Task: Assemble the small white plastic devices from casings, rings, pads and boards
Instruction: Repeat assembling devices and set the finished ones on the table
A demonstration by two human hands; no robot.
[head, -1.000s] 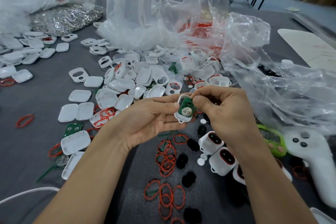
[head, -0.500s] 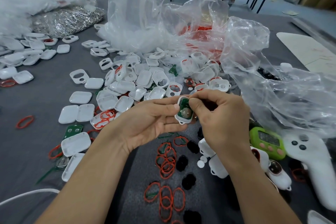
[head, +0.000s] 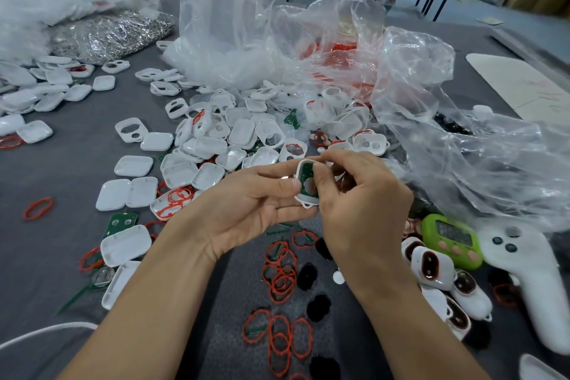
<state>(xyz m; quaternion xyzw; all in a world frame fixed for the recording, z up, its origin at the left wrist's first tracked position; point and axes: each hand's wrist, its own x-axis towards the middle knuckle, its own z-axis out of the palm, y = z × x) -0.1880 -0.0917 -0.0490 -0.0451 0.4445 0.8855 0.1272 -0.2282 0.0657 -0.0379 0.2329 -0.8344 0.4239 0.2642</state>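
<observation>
- Crumpled clear plastic bags (head: 416,95) crowd the far side of our grey table (head: 55,182); a lime-green digital timer (head: 451,239) sits at right.
- At centre, our left hand (head: 246,207) pinches a small white plastic casing (head: 305,185) holding a green circuit board (head: 307,177); our right hand (head: 361,203) presses its thumb onto it.
- Loose red rubber rings (head: 280,274) and black pads (head: 319,302) lie near us, too tangled to count.
</observation>
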